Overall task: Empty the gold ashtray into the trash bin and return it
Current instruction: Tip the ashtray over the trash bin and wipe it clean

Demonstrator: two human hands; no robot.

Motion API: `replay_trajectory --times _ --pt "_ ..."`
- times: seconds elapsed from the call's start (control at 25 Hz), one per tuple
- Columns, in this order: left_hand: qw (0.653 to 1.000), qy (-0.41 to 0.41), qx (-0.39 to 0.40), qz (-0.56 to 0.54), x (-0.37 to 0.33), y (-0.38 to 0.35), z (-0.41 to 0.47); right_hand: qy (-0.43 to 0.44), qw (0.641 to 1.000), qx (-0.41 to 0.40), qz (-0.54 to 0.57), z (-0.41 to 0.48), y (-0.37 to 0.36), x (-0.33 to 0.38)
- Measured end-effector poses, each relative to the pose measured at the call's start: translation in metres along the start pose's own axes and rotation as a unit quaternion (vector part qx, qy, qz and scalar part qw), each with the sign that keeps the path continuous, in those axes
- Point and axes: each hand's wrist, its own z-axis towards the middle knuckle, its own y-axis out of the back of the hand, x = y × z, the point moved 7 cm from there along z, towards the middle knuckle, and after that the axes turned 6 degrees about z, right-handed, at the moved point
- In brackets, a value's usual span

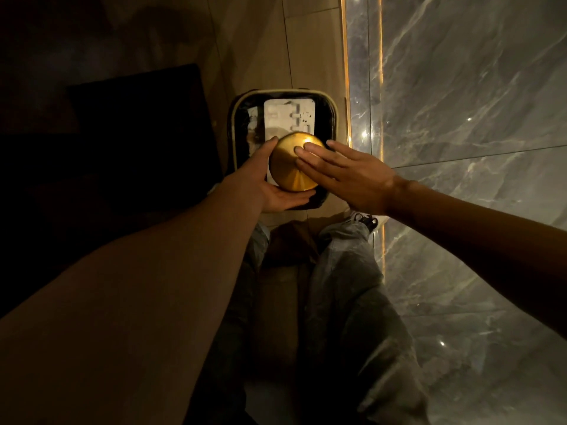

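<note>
The round shiny gold metal ashtray is turned upside down, right over the square trash bin with the black bag on the tan floor. The left hand curls around its left and near edge, thumb on top, holding it tight. The right hand is flat with fingers spread, resting on the ashtray's bottom. A white molded tray lies inside the bin
</note>
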Motion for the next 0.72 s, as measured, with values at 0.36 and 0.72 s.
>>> replay_trajectory --times 0.36,0.72 --pt "1.000 -0.006 -0.012 0.019 -0.002 0.005 -0.002 -0.003 1.000 -0.019 0.002 0.006 -0.005 0.003" --pt "0.999 0.002 -0.006 0.031 0.001 -0.001 -0.006 -0.024 0.999 -0.024 -0.017 0.002 -0.003 0.010"
